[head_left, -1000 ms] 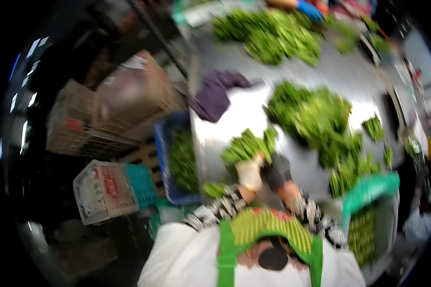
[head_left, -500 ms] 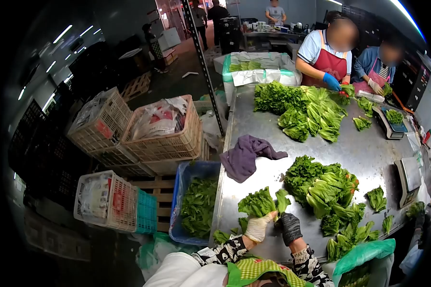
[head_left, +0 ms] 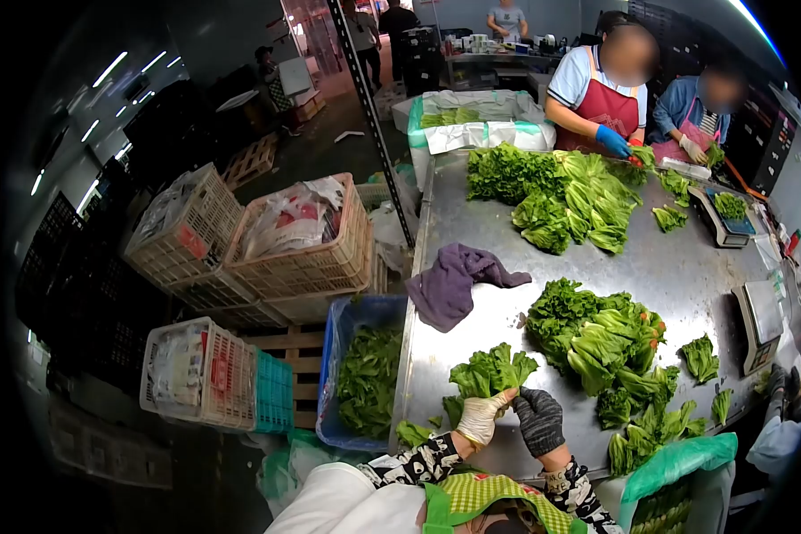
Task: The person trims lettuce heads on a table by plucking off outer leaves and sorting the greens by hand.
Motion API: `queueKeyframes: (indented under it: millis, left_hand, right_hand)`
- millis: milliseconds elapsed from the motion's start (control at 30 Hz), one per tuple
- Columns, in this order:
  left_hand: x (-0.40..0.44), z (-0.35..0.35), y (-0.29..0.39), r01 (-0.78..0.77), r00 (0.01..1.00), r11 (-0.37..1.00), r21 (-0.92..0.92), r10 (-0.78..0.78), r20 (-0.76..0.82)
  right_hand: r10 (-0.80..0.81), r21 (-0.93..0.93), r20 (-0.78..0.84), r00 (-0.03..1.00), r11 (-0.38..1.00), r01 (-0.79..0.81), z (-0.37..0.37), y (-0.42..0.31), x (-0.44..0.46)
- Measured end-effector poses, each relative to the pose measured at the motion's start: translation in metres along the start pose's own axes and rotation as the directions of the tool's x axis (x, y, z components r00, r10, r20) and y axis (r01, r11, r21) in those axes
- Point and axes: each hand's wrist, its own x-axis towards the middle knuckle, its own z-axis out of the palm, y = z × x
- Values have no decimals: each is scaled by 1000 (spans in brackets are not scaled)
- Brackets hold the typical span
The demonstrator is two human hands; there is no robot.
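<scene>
Currently both hands work close together above the near end of the metal counter [head_left: 485, 311]. Left hand [head_left: 479, 422], in a pale glove, is closed round the lower end of a bunch of leafy greens [head_left: 492, 370], leaves fanning away from the wearer. Right hand [head_left: 540, 422], in a dark grey knit glove, has its fingers bent, tips just beside the left thumb at the stem end; cannot tell whether they pinch anything.

Just beyond, to the right: a large heap of greens [head_left: 596, 343], with a small bunch [head_left: 699, 359] lying apart from it. Farther right, a scale [head_left: 760, 326]. Purple cloth [head_left: 454, 287] lies crumpled near the counter's left edge. Below that edge stands a blue bin [head_left: 331, 383] holding loose leaves [head_left: 365, 369]. At lower right, a container with a green liner [head_left: 681, 465]. Across the counter, a co-worker's blue-gloved hand [head_left: 612, 141] is at more greens.
</scene>
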Motion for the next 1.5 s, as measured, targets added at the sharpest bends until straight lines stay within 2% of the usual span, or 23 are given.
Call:
queueKeyframes:
  millis: [167,267,367,400,433,500,567,600,700,733,800,867,900,933,967,1000,1033,1067,1100,1167,1267,1367,1500]
  left_hand:
    - [0,-1,-10,-105,989,967,232,127,-81]
    - [-13,16,3,-177,974,957,230,203,-97]
    - [-9,19,6,-101,962,966,238,155,-224]
    - [-5,15,4,-26,947,944,328,129,-296]
    - [-3,14,-1,-92,953,960,264,161,-255]
    - [-7,26,2,-165,953,980,113,188,-237]
    - [-8,24,6,-109,967,973,203,151,-205]
    - [-9,27,6,-104,964,972,209,150,-218]
    - [-11,29,8,-119,956,956,267,183,-230]
    - [-9,24,5,-138,954,938,317,211,-211]
    - [-6,16,-1,-137,946,910,390,237,-221]
    - [5,4,-14,-216,939,915,341,290,-185]
    - [-6,24,3,-226,926,932,284,296,-235]
    - [-2,15,2,-147,954,966,211,194,-227]
    - [0,9,0,-44,974,989,141,74,-214]
    - [3,4,-2,-45,977,998,40,52,-207]
    - [2,10,3,-75,988,984,-160,53,-142]
    - [2,8,8,-37,994,985,-167,19,-106]
    - [3,4,11,-3,997,985,-175,-10,-71]
    - [5,1,14,12,998,969,-249,-27,-55]
    - [3,3,17,39,998,959,-280,-51,-36]
    - [3,-1,11,73,997,963,-258,-79,-14]
    - [1,6,12,178,984,911,-373,-155,91]
  right_hand:
    - [-63,-183,20,998,981,65,-2,-18,4]
    - [4,-208,-13,1000,978,-7,1,-18,3]
    - [61,-205,-30,998,976,-66,11,5,4]
    - [107,-149,-40,993,983,-111,6,-8,8]
    - [93,-150,-91,991,983,-106,11,-4,8]
    - [200,-12,-132,971,979,-203,18,5,5]
    - [403,184,-119,907,907,-379,25,11,5]
    - [302,88,-143,943,952,-292,29,23,2]
    - [480,235,-99,872,862,-448,30,17,4]
    - [490,321,-102,866,840,-437,32,18,3]
    - [312,42,-179,933,950,-309,28,14,0]
    - [124,-167,-194,973,973,-158,22,11,8]
    - [73,-248,-160,984,962,-112,26,28,7]
    - [323,111,-134,937,944,-309,26,22,12]
    - [544,435,-10,839,758,-486,23,19,12]
    - [358,10,19,933,934,-358,16,27,15]
    - [201,-405,138,970,905,-130,11,37,16]
    - [443,35,93,892,893,-448,11,45,14]
    - [644,465,157,749,621,-631,13,51,11]
    - [609,246,207,765,725,-644,8,49,6]
    - [302,325,53,952,896,-302,3,32,-3]
    - [168,392,245,955,883,-256,-18,-9,2]
    - [246,362,285,926,867,-342,-20,-7,3]
